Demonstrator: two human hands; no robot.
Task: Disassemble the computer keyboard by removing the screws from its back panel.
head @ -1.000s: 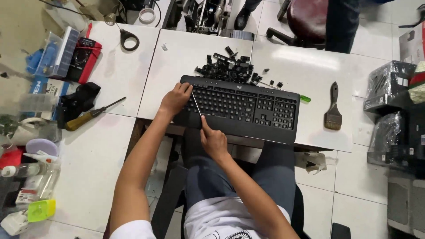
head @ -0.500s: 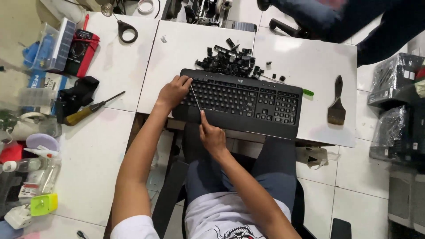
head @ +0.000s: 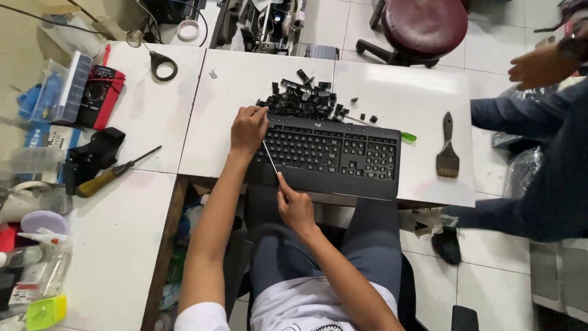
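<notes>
On the keyboard's (head: 327,158) left end, the left hand (head: 248,130) rests, fingers curled over its top corner. Just below its front edge, the right hand (head: 296,208) pinches a thin tool (head: 270,158) angled across the keys.

Keyboard (head: 334,156) on worktop (head: 239,79), at its near edge; loose keycap pile (head: 303,101) just behind keyboard; brush (head: 448,150) right of keyboard; screwdriver (head: 113,175) well left of keyboard; meter (head: 98,98) farther left and behind; tape ring (head: 163,64) left of keycap pile; stool (head: 422,27) on floor behind worktop; left hand (head: 248,130) on keyboard's left end; right hand (head: 296,208) before keyboard, thin tool (head: 270,158) across its keys
</notes>
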